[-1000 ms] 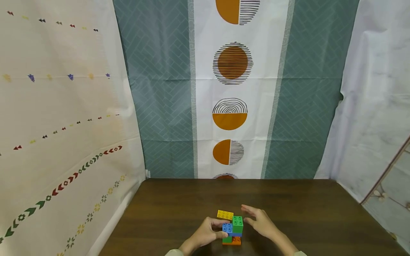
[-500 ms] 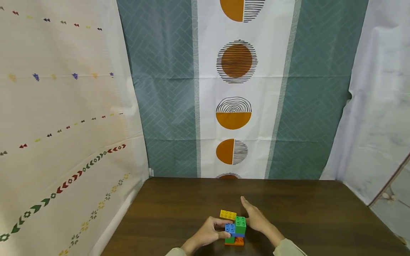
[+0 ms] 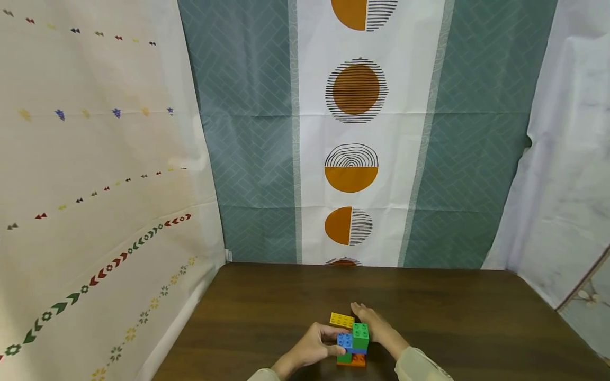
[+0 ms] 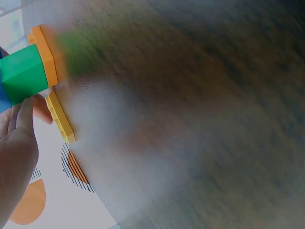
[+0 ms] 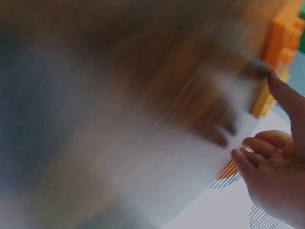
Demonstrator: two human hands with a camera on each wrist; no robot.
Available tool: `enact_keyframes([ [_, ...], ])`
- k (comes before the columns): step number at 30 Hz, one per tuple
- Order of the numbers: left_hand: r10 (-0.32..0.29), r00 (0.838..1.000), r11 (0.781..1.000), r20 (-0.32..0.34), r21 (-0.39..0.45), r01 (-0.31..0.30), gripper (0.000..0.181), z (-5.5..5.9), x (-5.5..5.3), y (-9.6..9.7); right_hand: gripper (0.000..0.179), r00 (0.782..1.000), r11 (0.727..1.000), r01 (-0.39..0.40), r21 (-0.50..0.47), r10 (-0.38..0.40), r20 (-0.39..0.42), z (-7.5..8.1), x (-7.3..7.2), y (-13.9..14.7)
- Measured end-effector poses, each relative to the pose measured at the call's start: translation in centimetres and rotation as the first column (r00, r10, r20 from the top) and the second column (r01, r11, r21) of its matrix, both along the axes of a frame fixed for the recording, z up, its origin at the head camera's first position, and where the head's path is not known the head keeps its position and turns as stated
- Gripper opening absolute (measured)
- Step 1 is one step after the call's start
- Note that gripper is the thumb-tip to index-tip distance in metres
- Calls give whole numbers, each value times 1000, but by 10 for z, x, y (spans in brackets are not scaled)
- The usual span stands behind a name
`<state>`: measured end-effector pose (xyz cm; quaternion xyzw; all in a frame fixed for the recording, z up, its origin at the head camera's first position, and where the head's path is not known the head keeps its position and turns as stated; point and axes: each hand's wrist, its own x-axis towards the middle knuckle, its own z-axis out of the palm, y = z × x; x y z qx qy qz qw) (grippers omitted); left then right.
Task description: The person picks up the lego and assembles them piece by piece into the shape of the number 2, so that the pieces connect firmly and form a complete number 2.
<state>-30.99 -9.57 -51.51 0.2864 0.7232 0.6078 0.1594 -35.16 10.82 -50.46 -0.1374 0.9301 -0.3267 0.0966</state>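
In the head view, a stack of toy building bricks stands on the table. An orange brick (image 3: 358,361) forms its base, with a green brick (image 3: 344,358) over it, then a blue brick (image 3: 345,340) and a second green brick (image 3: 360,333) on top at the right. My left hand (image 3: 311,346) grips the stack at the blue brick, thumb in front and fingers behind. A yellow brick (image 3: 341,319) lies flat just beyond the stack. My right hand (image 3: 376,325), empty with fingers extended, is behind and right of the stack, its fingertips beside the yellow brick (image 5: 262,100).
The dark wooden table (image 3: 267,296) reaches back to a patterned curtain (image 3: 350,211). A cream cloth (image 3: 119,159) hangs along the left side, and a whitish cloth (image 3: 562,185) along the right.
My right hand has moved left and inward, from right of the stack to behind it near the yellow brick. The left hand keeps its grip on the stack. The head view has shifted slightly.
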Motion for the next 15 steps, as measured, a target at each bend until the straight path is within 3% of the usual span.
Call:
enact_keyframes([
  [5,8,1000,1000,-2,-18,-8,34,0,0,2,59,989,993,-114,29,117,-94,-6,-1,7],
  [8,10,1000,1000,-6,-21,-10,34,0,0,2,54,968,982,-174,72,184,-173,-7,-1,8],
  [12,10,1000,1000,-5,-15,-10,34,1,-1,2,41,939,969,-197,148,230,-255,-6,-2,6],
  [15,15,1000,1000,1,-15,-15,34,1,0,2,34,933,964,-202,170,242,-264,-5,-2,5],
])
